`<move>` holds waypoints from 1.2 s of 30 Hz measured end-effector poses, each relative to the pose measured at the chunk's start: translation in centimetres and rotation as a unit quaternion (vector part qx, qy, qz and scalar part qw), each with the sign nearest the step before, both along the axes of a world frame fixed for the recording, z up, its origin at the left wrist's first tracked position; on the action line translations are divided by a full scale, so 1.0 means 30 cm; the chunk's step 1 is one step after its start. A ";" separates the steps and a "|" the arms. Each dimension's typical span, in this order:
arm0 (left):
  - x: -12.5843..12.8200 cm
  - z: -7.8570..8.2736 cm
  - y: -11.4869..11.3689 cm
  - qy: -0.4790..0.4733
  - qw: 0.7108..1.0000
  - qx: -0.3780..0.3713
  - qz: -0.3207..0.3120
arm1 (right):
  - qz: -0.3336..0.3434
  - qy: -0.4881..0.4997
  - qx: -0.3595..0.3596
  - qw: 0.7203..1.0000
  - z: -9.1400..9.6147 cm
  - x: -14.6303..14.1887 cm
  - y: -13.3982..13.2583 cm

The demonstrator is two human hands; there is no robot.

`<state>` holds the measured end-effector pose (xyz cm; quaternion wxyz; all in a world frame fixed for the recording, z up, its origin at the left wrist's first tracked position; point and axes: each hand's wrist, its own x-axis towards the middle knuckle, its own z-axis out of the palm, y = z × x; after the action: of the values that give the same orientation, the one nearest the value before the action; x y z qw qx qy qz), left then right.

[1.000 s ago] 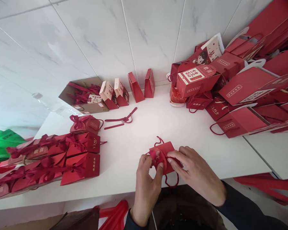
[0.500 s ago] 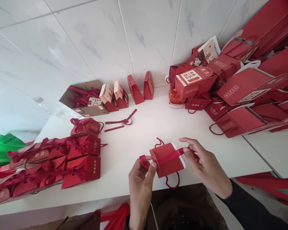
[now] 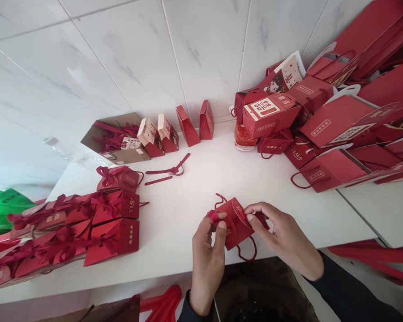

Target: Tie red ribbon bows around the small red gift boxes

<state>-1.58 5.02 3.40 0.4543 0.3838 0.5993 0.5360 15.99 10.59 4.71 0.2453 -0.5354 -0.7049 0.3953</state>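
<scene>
A small red gift box (image 3: 239, 233) lies on the white table near its front edge, its rounded flaps now folded over the top. Dark red cord handles stick out from its far and near sides. My left hand (image 3: 208, 255) pinches a loop of dark red ribbon (image 3: 213, 217) at the box's left flap. At the right flap, my right hand (image 3: 272, 226) has thumb and fingertips closed on the ribbon, whose tail shows under the fingers. Between the hands the ribbon runs across the box top. The fingertips partly cover the flaps.
Finished boxes with bows (image 3: 110, 232) stand in rows at left. A cardboard box of ribbons (image 3: 121, 147) is at the back, beside several small cartons (image 3: 188, 127). Loose ribbon pieces (image 3: 169, 171) lie mid-table. Red boxes (image 3: 272, 114) are piled at right.
The right flap, with its white edge standing out before, is folded over the box top. My right hand has moved left onto it; my left hand has shifted slightly right.
</scene>
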 end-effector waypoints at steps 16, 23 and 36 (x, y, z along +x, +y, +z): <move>0.038 0.028 0.032 0.038 0.998 0.039 0.001 | 0.040 0.010 -0.034 0.999 0.058 0.018 0.017; 0.043 0.039 0.033 0.124 0.986 0.088 -0.071 | 0.065 0.023 -0.019 0.997 0.125 -0.003 0.055; 0.020 0.058 0.038 0.005 0.997 0.062 -0.040 | 0.131 0.044 -0.006 0.990 0.199 -0.037 0.111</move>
<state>-0.97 6.16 5.12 0.4483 0.4373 0.5512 0.5513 14.88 13.92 10.69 0.2190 -0.4220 -0.7550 0.4516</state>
